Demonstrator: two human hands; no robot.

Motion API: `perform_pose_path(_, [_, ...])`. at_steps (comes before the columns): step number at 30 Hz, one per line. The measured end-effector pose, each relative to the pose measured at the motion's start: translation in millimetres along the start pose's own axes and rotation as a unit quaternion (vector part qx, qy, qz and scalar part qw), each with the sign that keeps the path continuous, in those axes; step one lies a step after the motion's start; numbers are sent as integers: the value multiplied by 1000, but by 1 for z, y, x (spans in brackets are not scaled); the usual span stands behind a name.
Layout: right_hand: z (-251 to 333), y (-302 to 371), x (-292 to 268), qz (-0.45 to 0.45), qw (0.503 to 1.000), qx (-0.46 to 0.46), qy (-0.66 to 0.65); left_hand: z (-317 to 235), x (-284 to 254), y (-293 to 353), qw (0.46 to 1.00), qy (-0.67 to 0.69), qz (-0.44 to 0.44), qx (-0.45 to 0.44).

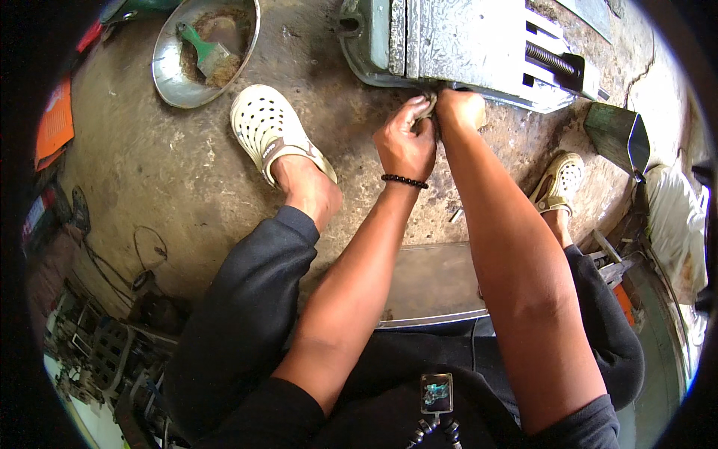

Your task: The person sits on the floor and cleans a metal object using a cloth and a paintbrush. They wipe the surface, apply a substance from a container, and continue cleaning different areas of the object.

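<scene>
A heavy grey-green machine vise [467, 37] lies on the floor in front of me, its dark threaded screw [550, 57] showing at the right. My left hand [407, 142], with a dark beaded bracelet at the wrist, is closed just below the vise's near edge. Its thumb and fingers pinch around a small greyish piece that I cannot make out. Right beside it, my right hand [460, 112] is curled into a fist against the same edge. The fingertips of that hand are hidden, and so is whatever they grip.
At the upper left a round metal pan [166, 71] holds a green-handled brush [198, 46] and brown residue. A green metal scoop [609, 133] and a white bag [677, 217] are at the right. Cables [108, 266] and metal parts [105, 352] crowd the lower left. My clogs flank the hands.
</scene>
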State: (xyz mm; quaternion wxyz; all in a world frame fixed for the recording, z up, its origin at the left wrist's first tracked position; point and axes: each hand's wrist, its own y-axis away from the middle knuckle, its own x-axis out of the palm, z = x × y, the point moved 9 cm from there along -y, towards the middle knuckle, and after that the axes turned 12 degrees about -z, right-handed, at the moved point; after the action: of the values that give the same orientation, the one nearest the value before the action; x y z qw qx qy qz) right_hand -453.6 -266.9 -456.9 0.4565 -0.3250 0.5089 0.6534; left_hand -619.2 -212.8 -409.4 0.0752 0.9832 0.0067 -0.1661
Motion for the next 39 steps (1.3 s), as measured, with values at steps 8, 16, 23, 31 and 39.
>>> perform_pose_path(8, [-58,21,-10,-4,998,-42,-50,18,-2,47,997,3,72,-4])
perform_pose_path(16, [9,15,-15,-61,984,-43,-163,-12,-3,-3,998,36,-18,55])
perform_pose_path(23, [2,10,0,-39,996,-79,-15,4,-8,7,998,-38,-10,40])
perform_pose_path(31, [-114,66,-27,60,996,22,-67,-8,-32,79,968,-221,118,4])
perform_pose_path(39, [-108,48,-93,167,982,-76,-49,-77,-34,114,922,-262,267,93])
